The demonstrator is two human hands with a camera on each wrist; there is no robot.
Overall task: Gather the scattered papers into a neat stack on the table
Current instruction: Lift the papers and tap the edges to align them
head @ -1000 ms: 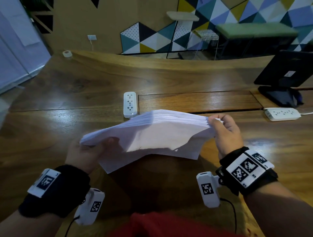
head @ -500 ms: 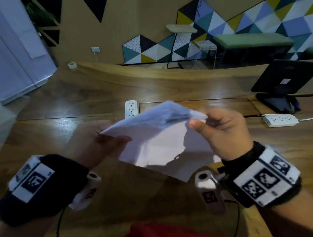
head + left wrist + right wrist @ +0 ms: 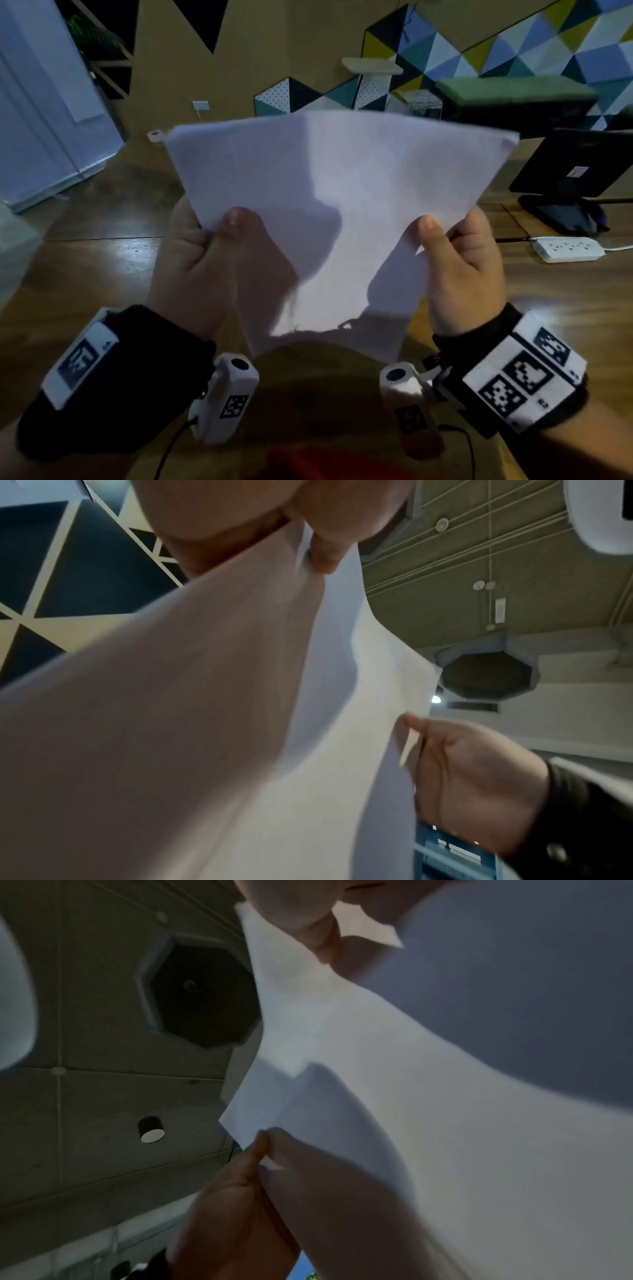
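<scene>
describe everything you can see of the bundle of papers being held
The papers are plain white, blank sheets bunched into one loose bundle, raised upright above the wooden table. The top edge is wide; the lower edges are uneven, not squared. The left hand and right hand each pinch a lower side, thumbs in front.

Both wrists wear black fabric cuffs (image 3: 113, 370) carrying white plates printed with black square markers (image 3: 520, 373), with small white cabled cameras (image 3: 226, 397) beneath, above a red garment (image 3: 329, 466).
</scene>
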